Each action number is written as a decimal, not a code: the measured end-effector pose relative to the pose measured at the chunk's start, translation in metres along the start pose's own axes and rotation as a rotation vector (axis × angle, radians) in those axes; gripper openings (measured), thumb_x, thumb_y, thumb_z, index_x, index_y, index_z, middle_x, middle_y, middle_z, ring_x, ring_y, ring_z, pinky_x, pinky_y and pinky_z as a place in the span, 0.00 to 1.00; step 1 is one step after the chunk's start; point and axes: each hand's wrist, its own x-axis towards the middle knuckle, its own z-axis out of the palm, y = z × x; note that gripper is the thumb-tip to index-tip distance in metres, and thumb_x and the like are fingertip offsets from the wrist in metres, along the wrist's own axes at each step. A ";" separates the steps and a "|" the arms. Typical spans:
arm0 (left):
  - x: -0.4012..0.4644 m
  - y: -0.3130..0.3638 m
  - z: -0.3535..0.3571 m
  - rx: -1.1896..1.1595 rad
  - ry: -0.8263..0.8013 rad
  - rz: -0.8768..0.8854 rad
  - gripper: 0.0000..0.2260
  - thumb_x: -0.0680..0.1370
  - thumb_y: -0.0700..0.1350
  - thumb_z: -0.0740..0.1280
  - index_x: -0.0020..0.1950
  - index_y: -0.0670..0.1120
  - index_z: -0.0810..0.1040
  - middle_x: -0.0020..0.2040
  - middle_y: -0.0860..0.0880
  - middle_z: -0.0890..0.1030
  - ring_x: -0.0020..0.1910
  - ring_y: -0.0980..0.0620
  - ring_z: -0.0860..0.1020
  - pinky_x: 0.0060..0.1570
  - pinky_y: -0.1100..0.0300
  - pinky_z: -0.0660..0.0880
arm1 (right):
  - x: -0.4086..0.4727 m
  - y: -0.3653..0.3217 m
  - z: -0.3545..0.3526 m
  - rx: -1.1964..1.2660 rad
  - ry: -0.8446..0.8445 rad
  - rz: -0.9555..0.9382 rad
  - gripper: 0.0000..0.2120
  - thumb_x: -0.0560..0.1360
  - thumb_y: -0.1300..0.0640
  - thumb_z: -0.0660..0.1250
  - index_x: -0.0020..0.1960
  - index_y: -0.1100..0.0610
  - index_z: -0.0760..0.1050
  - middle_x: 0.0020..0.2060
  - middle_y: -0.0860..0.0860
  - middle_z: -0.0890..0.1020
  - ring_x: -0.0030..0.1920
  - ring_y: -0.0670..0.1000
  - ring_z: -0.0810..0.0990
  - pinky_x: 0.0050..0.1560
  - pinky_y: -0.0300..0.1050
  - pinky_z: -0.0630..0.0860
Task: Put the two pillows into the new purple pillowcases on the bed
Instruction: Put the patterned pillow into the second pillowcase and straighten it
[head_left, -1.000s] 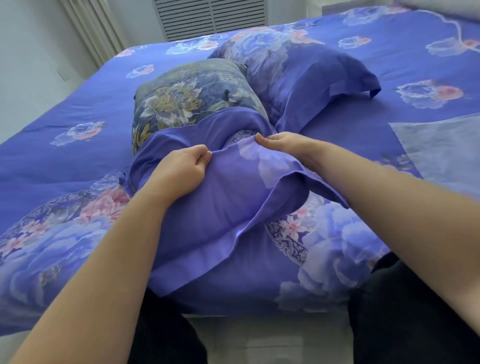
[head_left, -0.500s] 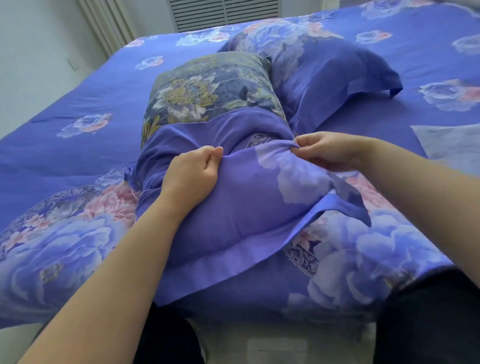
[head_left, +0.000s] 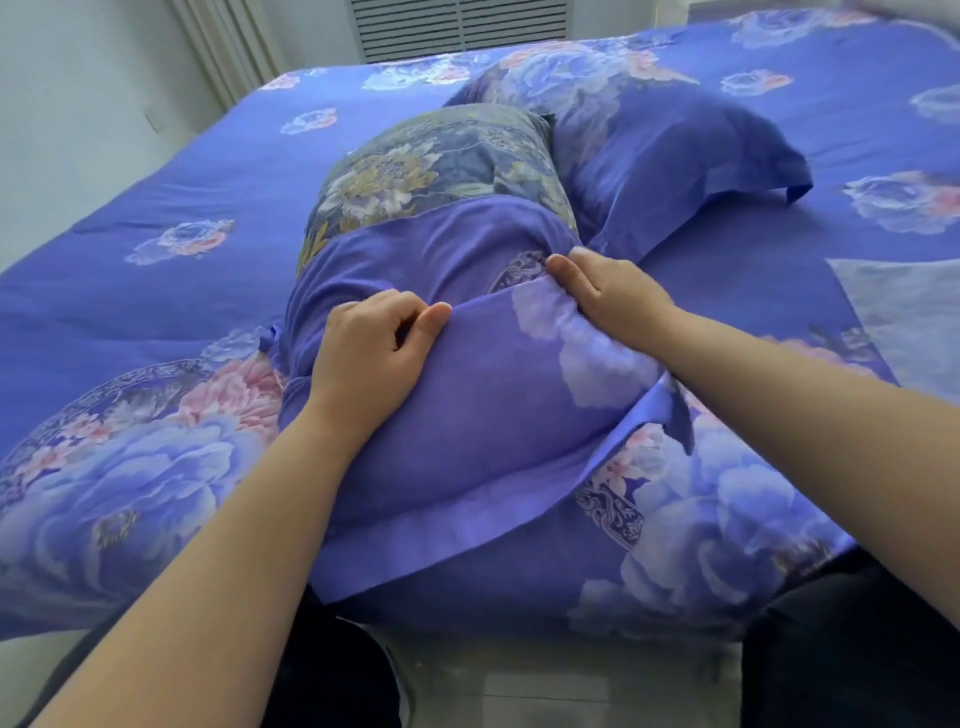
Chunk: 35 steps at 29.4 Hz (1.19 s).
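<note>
Pillowcases of purple cloth are the matter on this bed (head_left: 156, 218). One purple pillowcase (head_left: 467, 415) lies near the foot edge of the bed, pulled partway over a pillow (head_left: 415, 166) whose grey-blue, yellow-flowered far end pokes out uncovered. The case has a pale flower print on its right side and a flat border flap along the near edge, hanging toward the person. The opening hem runs across the middle of the pillow, bunched between the hands.

The left hand (head_left: 369, 353) has its fingers curled, pinching a fold of the case's upper layer between thumb and fingers. The right hand (head_left: 608, 296) grips the hem at the right side of the opening, thumb on top, fingers tucked into the cloth.

Just behind and to the right, touching the half-covered pillow, sits a second pillow in its purple case (head_left: 665, 135), its border flap spread toward the right. A pale grey cloth (head_left: 904, 301) lies flat at the bed's right edge. Beyond the bed stand a slatted white panel (head_left: 462, 26) and a curtain (head_left: 228, 47).
</note>
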 end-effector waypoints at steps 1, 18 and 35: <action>-0.002 -0.001 -0.002 0.022 0.004 0.005 0.19 0.78 0.58 0.59 0.36 0.45 0.74 0.33 0.52 0.72 0.36 0.49 0.71 0.41 0.55 0.68 | -0.002 0.003 -0.004 -0.077 0.072 -0.023 0.19 0.80 0.41 0.52 0.44 0.55 0.68 0.46 0.59 0.79 0.48 0.61 0.77 0.46 0.53 0.70; -0.015 -0.017 -0.046 0.027 -0.295 -0.254 0.03 0.77 0.49 0.65 0.46 0.51 0.72 0.36 0.53 0.74 0.40 0.47 0.73 0.40 0.56 0.65 | -0.027 -0.058 -0.008 -0.062 -0.021 -0.226 0.10 0.76 0.44 0.63 0.49 0.51 0.70 0.41 0.47 0.76 0.44 0.52 0.72 0.44 0.46 0.68; -0.023 -0.062 -0.075 -0.187 -0.529 -0.497 0.16 0.70 0.56 0.72 0.42 0.44 0.77 0.34 0.50 0.74 0.33 0.54 0.70 0.37 0.58 0.66 | -0.024 0.003 -0.049 0.086 -0.487 0.045 0.18 0.67 0.38 0.71 0.48 0.50 0.77 0.47 0.49 0.79 0.50 0.52 0.77 0.55 0.47 0.71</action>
